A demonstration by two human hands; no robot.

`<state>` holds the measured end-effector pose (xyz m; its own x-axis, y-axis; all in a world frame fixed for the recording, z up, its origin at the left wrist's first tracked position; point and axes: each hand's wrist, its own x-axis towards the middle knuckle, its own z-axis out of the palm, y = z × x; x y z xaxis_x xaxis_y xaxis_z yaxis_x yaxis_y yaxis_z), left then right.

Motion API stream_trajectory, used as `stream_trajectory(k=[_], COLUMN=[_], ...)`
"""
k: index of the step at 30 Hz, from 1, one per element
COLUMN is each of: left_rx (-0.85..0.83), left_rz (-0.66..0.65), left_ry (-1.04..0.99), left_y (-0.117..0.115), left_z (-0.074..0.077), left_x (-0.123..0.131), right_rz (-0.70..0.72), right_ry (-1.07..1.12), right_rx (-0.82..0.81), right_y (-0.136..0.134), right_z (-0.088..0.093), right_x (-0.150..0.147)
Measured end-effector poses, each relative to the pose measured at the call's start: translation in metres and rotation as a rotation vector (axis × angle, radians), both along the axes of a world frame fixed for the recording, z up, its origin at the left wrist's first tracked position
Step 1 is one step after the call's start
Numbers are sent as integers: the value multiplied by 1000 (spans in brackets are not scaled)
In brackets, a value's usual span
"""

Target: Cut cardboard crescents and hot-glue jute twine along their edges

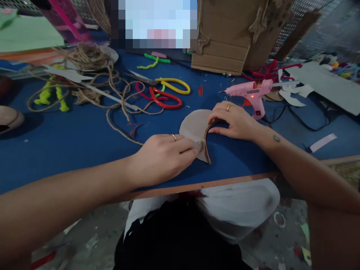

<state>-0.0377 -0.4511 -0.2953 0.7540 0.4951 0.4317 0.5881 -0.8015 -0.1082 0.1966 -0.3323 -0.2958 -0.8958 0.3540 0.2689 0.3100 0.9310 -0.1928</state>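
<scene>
A round grey cardboard piece (194, 122) with a curved cut-out lies on the blue table, and brown twine (206, 140) lines the cut-out's edge. My right hand (234, 120) grips the piece at its upper right, thumb below and fingers over the top. My left hand (164, 155) is closed, its fingertips pressed together at the lower part of the twine-lined edge. A loose length of the twine runs from the tangle at the left to beneath this hand. What lies under its fingertips is partly hidden. Just beyond my right hand, a pink glue gun (250, 93) rests with its red light lit.
Scissors with yellow and red handles (171, 86) lie open beyond the cardboard. A twine tangle (90, 58) and a glue stick (118, 98) are at the left. A large cardboard structure (221, 41) stands at the back. White scraps (298, 90) and a black cord (306, 122) occupy the right.
</scene>
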Motion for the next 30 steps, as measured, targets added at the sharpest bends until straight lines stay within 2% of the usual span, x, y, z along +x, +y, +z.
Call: stream_trajectory(k=[5, 14, 16, 18, 20, 23, 26, 30], left_rx=[78, 188, 191, 197, 212, 245, 250, 258], left_rz=[-37, -120, -111, -95, -93, -105, -103, -127], left_ry=[133, 150, 167, 173, 180, 183, 155, 143], left_y=[-8, -14, -17, -20, -22, -24, -25, -26], left_z=[3, 4, 5, 4, 3, 0, -1, 0], left_x=[3, 7, 8, 9, 9, 9, 9, 9], right_rz=[-115, -216, -188, -101, 18, 143, 175, 156], right_ry=[-25, -25, 21, 78, 102, 92, 100, 118], right_rx=[32, 72, 141, 186, 156, 25, -87, -99], right_y=[-9, -15, -19, -24, -29, -33, -30, -28], right_z=[-2, -1, -1, 1, 2, 1, -2, -5], right_x=[1, 2, 1, -1, -6, -12, -15, -16])
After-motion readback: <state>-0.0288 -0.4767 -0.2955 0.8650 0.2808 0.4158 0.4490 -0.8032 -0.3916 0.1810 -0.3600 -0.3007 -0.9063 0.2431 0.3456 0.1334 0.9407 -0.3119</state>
